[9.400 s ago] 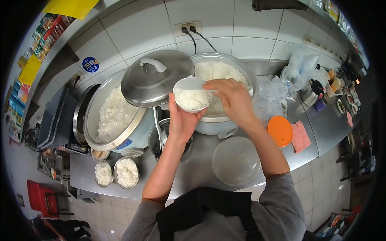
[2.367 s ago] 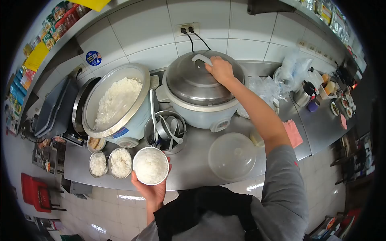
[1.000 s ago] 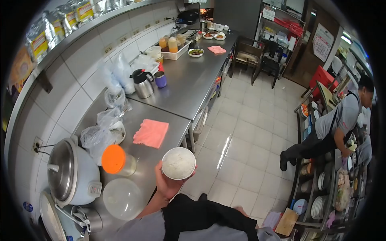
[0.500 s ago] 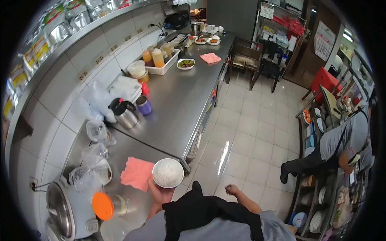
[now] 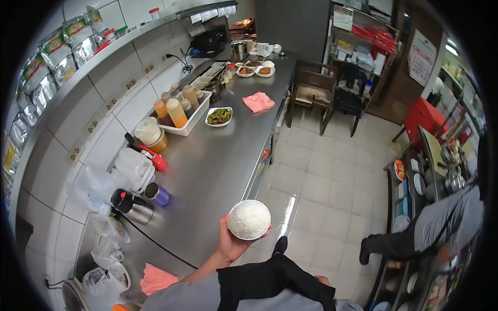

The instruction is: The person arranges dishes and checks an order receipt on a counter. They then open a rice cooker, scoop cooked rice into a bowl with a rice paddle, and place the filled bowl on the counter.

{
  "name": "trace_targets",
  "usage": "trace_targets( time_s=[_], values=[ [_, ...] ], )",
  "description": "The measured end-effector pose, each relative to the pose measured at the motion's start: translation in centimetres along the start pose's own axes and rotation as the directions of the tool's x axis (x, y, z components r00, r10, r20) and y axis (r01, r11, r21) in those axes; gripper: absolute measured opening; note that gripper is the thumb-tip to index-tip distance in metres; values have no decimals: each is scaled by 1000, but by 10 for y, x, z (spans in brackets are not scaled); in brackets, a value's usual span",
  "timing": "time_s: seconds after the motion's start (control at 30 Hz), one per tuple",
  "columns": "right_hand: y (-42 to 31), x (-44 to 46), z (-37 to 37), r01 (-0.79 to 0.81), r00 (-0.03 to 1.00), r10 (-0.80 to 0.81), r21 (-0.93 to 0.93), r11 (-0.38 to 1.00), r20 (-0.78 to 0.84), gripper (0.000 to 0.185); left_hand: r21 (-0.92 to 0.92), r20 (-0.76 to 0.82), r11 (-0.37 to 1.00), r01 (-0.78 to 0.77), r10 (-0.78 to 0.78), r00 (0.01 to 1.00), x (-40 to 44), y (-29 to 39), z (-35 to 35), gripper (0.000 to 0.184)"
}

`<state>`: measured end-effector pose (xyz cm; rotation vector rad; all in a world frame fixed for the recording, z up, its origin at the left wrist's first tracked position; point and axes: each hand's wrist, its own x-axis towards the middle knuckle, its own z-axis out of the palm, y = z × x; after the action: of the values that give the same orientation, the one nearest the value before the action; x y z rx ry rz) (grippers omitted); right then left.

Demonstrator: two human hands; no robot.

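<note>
A white bowl heaped with cooked rice rests in my left hand, with the fingers wrapped around its side and underneath. I hold it just past the edge of the steel counter. Only a bit of my right hand shows beside the black apron; its fingers are hidden. On the counter behind my left arm lies a pink cloth. Farther along stands a white dish of green vegetables, with a second pink cloth beyond it.
Sauce bottles stand in a white basket along the wall. A steel jug and a purple tumbler stand nearer. More filled dishes sit at the far end. Chairs are beyond the aisle, and another person works at right shelving.
I have moved forward along the counter, still carrying the rice bowl in my left hand. My right hand has dropped back, mostly out of sight. The far dishes look closer.
</note>
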<state>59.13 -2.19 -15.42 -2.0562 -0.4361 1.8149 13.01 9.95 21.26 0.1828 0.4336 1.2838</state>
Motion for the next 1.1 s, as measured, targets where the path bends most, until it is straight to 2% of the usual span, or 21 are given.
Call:
trace_targets(
  time_s=[0.03, 0.13, 0.2, 0.23, 0.3, 0.37, 0.47, 0.5, 0.57, 0.67, 0.77, 0.87, 0.97, 1.07, 1.1],
  values=[
    [-30, 4, 4, -13, 1000, 14, 15, 1000, -28, 19, -16, 3, 1000, -11, 11, 1000, 18, -4, 5, 79],
    [-139, 34, 9, 235, 970, -211, -236, 943, 123, 24, 6, -20, 998, -63, 63, 998, 63, -6, 26, 79],
    [-221, 94, 17, 268, 937, -236, -94, 959, 258, 36, 16, -34, 993, -114, 115, 993, 89, -7, 33, 79],
    [-281, 82, 37, 386, 917, -336, -259, 886, 217, 38, 20, -55, 988, -150, 151, 987, 103, -7, 33, 79],
    [-402, 54, 76, 616, 758, -452, -289, 733, 470, 55, 38, -104, 977, -210, 212, 972, 128, -2, 30, 79],
    [-505, 10, 126, 799, 528, -509, -195, 569, 680, 73, 3, -101, 967, -255, 254, 962, 148, 4, 29, 77],
    [-608, -91, 196, 919, 179, -392, -11, 395, 902, 93, -15, -120, 941, -338, 334, 935, 178, 15, 26, 74],
    [-626, -109, 220, 928, 45, -331, 83, 363, 943, 102, 3, -127, 929, -369, 367, 922, 188, 19, 23, 74],
    [-644, -128, 263, 913, -137, -197, 201, 355, 971, 122, 44, -177, 905, -423, 424, 888, 206, 25, 20, 73],
    [-669, -136, 309, 923, -280, -88, 294, 248, 956, 134, 82, -225, 857, -509, 513, 828, 243, 42, 27, 74],
    [-704, -136, 323, 935, -315, -107, 328, 135, 943, 138, 46, -229, 843, -536, 531, 816, 285, 68, 28, 71],
    [-741, -120, 321, 964, -257, -180, 264, 15, 949, 140, 25, -162, 885, -465, 462, 872, 329, 96, 33, 70],
    [-773, -100, 321, 972, -234, -291, 215, -93, 928, 142, -34, -178, 890, -455, 443, 879, 382, 115, 32, 68],
    [-799, -87, 324, 986, -165, -402, 135, -102, 901, 144, -39, -174, 907, -419, 407, 897, 428, 127, 37, 65],
    [-807, -79, 327, 984, -175, -439, 141, -109, 881, 146, -12, -179, 912, -411, 402, 898, 440, 129, 33, 64]
  ],
)
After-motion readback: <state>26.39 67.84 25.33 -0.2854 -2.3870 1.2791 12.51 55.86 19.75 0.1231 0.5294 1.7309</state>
